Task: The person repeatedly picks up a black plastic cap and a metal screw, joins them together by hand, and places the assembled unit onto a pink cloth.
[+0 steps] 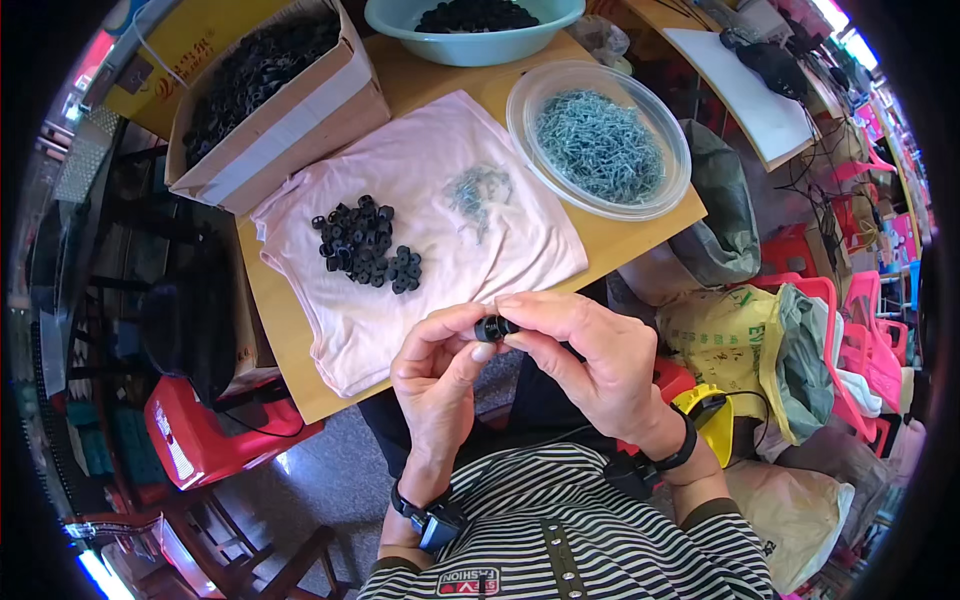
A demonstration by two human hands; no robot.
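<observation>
A small black ring-shaped part is held just below the picture's centre, pinched between the fingertips of both hands over the near table edge. Its short, dark, cylindrical body is turned sideways, its ends pointing toward 3 and 9 o'clock.

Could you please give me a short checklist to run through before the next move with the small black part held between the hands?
1. Small black part pinched by fingertips of both the left hand and the right hand: ok.
2. Screw seated in that part: cannot tell, the fingers hide it.
3. Loose screws lying on the pink cloth: ok.
4. Pile of black parts on the cloth, left of the screws: ok.
5. Clear bowl of screws resting fully on the table: not ok, its rim reaches past the table's right edge.
</observation>
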